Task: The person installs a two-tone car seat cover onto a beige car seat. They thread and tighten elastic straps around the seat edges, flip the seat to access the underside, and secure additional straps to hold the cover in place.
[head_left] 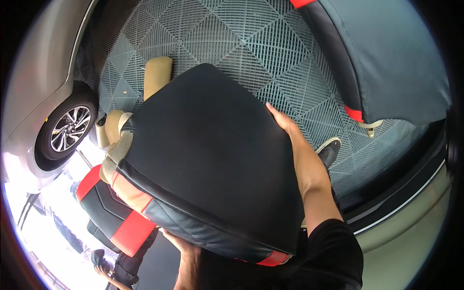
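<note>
Over the grated floor (251, 36), left hand (181, 244) and right hand (283, 121) hold the black seat (208, 150) at opposite sides; grip could slip if support turns uneven.

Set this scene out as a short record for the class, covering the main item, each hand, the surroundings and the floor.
Item: seat, broad black panel facing up, red trim along its side
Left hand: at its near edge, fingers partly hidden
Right hand: on its right edge
Left: car wheel; red-and-black cushion
Upper right: another seat, partly cut off
Floor: grey slatted tiles
</note>
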`<state>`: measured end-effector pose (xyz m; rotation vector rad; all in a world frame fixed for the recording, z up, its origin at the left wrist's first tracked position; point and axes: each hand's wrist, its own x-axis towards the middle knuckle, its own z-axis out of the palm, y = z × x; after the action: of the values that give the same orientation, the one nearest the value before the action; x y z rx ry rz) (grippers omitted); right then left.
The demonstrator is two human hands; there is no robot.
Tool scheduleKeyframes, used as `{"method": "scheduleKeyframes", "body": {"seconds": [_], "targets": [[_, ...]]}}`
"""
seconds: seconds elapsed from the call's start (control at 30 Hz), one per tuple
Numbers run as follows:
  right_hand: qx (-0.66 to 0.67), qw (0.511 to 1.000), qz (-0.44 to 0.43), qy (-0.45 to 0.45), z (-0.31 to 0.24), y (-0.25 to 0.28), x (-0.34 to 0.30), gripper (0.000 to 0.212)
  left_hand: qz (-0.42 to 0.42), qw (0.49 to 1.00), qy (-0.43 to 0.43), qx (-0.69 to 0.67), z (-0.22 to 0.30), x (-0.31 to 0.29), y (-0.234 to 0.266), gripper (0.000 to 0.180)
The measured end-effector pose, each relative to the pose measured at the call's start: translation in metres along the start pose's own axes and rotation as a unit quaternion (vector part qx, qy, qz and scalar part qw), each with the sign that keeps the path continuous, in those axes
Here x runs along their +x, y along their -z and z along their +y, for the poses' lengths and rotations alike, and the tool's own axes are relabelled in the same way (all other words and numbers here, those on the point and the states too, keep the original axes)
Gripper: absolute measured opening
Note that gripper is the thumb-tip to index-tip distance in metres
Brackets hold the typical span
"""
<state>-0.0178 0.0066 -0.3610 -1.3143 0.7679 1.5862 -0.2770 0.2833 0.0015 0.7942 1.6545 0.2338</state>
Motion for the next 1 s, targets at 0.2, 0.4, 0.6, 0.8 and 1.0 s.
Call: {"method": "scheduleKeyframes", "body": {"seconds": [0.2,0.4,0.6,0.8,1.0], "targets": [[-0.133,0.963,0.215,0.094,-0.014,0.038,-0.057,0.115,0.008,0.992,-0.070,0.101,0.010,0.004,0.007,0.076],[-0.177,0.902,0.344,0.192,-0.093,0.062,-0.209,0.103,-0.086,0.994,0.006,0.071,0.001,0.073,0.003,0.077],[-0.172,0.833,0.453,0.266,-0.101,0.057,-0.310,0.101,-0.222,0.973,0.051,0.032,-0.020,0.194,-0.057,0.079],[-0.179,0.796,0.491,0.306,-0.109,0.045,-0.348,0.088,-0.280,0.959,0.040,-0.030,-0.083,0.317,-0.121,0.080],[-0.287,0.781,0.444,0.333,-0.096,-0.024,-0.441,0.100,-0.260,0.936,0.206,-0.116,-0.064,0.269,-0.187,0.091]]}}
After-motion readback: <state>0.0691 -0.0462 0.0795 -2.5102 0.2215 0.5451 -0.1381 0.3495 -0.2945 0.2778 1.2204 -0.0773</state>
